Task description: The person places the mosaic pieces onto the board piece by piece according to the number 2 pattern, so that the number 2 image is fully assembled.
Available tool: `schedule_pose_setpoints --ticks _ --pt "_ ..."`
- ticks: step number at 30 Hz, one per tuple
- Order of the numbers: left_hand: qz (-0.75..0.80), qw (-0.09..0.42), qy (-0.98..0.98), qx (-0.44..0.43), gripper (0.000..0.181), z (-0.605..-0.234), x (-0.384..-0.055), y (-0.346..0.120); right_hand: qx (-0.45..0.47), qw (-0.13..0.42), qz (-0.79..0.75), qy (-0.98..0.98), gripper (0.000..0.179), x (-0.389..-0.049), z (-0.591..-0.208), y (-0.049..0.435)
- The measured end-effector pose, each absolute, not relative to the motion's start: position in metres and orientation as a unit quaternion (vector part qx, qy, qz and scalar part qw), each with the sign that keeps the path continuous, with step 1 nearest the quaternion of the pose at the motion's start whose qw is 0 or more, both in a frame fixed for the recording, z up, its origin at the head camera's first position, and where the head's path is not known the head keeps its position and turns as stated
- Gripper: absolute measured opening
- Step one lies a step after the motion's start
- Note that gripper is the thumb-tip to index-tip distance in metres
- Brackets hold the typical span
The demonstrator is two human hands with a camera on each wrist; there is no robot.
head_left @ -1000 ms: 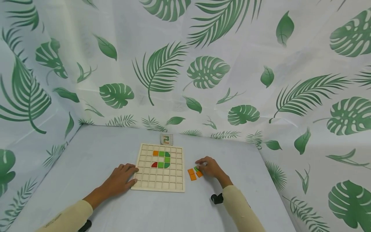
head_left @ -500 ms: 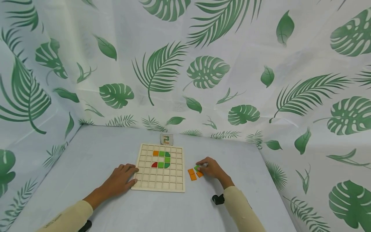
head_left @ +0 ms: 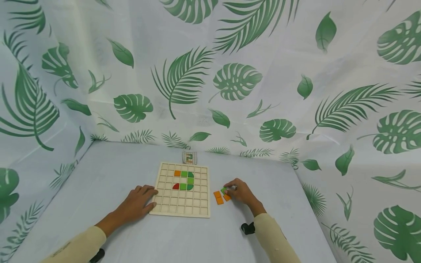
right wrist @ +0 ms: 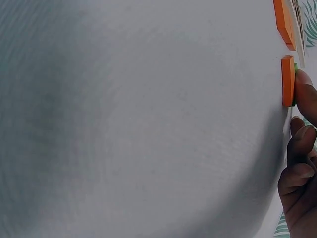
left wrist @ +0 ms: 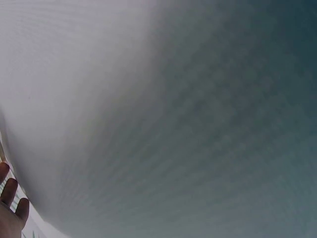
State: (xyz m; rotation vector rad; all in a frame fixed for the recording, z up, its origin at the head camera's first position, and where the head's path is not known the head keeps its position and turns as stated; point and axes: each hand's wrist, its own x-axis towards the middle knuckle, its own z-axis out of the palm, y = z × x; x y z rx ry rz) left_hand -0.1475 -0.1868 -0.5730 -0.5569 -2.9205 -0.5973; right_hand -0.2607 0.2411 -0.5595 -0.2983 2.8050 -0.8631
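A square cream grid board [head_left: 181, 201] lies on the table, holding orange, green, dark green and red tiles in a curved pattern near its upper middle. My left hand [head_left: 137, 204] rests at the board's left edge, fingers and thumb spread over the rim; its fingertips [left wrist: 10, 188] show in the left wrist view's corner. To the right of the board, my right hand [head_left: 241, 191] pinches a small green tile [head_left: 224, 190] between thumb and index finger. An orange tile [right wrist: 288, 82] lies right beside that thumb. Two more orange tiles [head_left: 218, 197] lie together nearer the board.
Behind the board lies a small card [head_left: 189, 157] printted with a coloured grid pattern. A pale cloth covers the table [head_left: 171, 239]. White curtains with green leaf prints [head_left: 236, 80] enclose the back and sides.
The right hand has shifted very slightly rightward at the green tile, more of which shows. The left hand keeps its place on the board's edge.
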Motion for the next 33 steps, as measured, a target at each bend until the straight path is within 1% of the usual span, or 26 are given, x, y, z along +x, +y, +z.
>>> schedule_pose_setpoints --ticks 6,16,24,33 --pt "-0.193 0.054 -0.962 -0.183 0.042 -0.5717 -0.1479 -0.1864 -0.097 0.091 -0.289 0.948 0.012 -0.2597 -0.5624 0.2414" --pt "-0.196 0.052 -0.962 -0.183 0.042 -0.5722 -0.1481 -0.1868 -0.097 0.082 -0.312 0.942 0.012 -0.2547 -0.5624 0.2404" --pt "-0.194 0.055 -0.962 -0.184 0.041 -0.5726 -0.1486 -0.1872 -0.108 0.087 -0.310 0.941 0.007 -0.2540 -0.5606 0.2399" --pt "-0.200 0.054 -0.960 -0.188 0.042 -0.5710 -0.1480 -0.1869 -0.100 0.098 -0.285 0.948 0.019 -0.2536 -0.5597 0.2419"
